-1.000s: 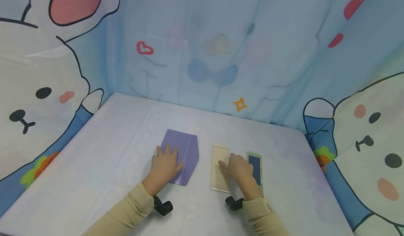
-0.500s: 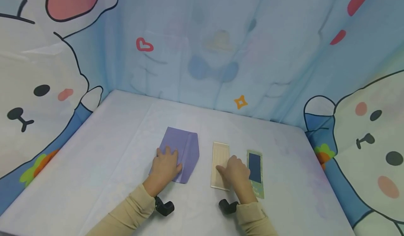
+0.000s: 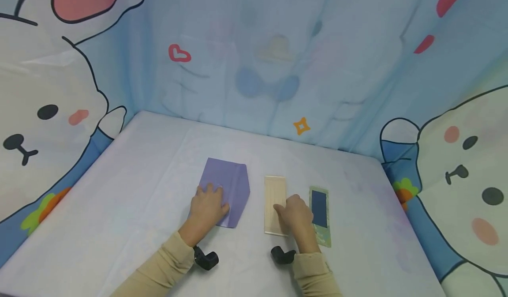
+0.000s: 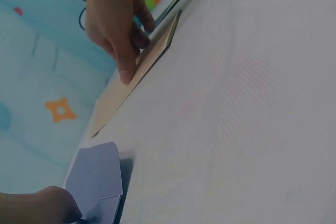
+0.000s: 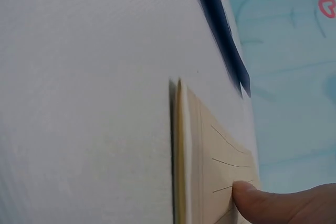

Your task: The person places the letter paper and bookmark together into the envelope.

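A purple envelope (image 3: pixel 235 180) lies on the table left of centre. Spread fingers of my left hand (image 3: pixel 207 206) rest on its lower left part, with the thumb toward its middle. To the right lies a narrow cream notepad (image 3: pixel 274 191); ruled lines show on it in the right wrist view. My right hand (image 3: pixel 297 217) holds the pad at its right edge, thumb (image 5: pixel 273 203) on top and the other fingers bent beside that edge. In the left wrist view, the left thumb (image 4: pixel 44 205) is at the envelope (image 4: pixel 97 171).
Right of the pad lies a green card (image 3: pixel 319 208) with a dark blue panel, partly behind the right hand. White cloth covers the table (image 3: pixel 158 186). A printed blue curtain (image 3: pixel 254 58) stands along the table's back and sides.
My right hand has shifted slightly left, away from the green card, and its thumb lies on the pad. My left hand stays on the envelope. The head view has moved slightly.
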The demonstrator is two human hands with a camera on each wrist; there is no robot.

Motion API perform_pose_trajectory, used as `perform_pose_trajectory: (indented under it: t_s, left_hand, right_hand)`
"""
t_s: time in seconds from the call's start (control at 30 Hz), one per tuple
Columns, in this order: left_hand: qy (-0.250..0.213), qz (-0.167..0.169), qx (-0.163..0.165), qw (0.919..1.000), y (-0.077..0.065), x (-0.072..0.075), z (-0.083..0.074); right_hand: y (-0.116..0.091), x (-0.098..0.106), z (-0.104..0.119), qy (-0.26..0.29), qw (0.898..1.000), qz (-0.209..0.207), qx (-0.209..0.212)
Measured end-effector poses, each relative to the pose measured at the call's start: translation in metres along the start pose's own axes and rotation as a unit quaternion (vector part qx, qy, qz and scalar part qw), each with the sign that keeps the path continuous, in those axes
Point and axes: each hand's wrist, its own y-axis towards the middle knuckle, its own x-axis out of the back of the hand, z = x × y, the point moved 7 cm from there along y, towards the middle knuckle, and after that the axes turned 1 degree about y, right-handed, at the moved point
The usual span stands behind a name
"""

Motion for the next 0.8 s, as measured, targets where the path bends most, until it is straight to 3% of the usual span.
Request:
perform_pose_trajectory:
  t_s: [0.2, 0.43, 0.6, 0.8]
  left_hand:
    - [-0.017, -0.009, 0.01, 0.9998, 0.001, -0.001, 0.004]
    - [-0.025, -0.04, 0.018, 0.9987, 0.002, -0.002, 0.004]
    - [-0.02, -0.059, 0.018, 0.9979, 0.002, 0.0, 0.005]
    - [-0.019, -0.046, 0.018, 0.9986, 0.002, 0.0, 0.007]
  right_hand:
    - [-0.001, 0.001, 0.003, 0.036, 0.999, -0.016, 0.02]
    - [0.004, 0.003, -0.002, 0.164, 0.985, -0.012, 0.047]
    - [0.01, 0.001, -0.005, 0.286, 0.958, 0.0, 0.025]
    - [0.009, 0.001, 0.004, 0.413, 0.911, -0.002, 0.002]
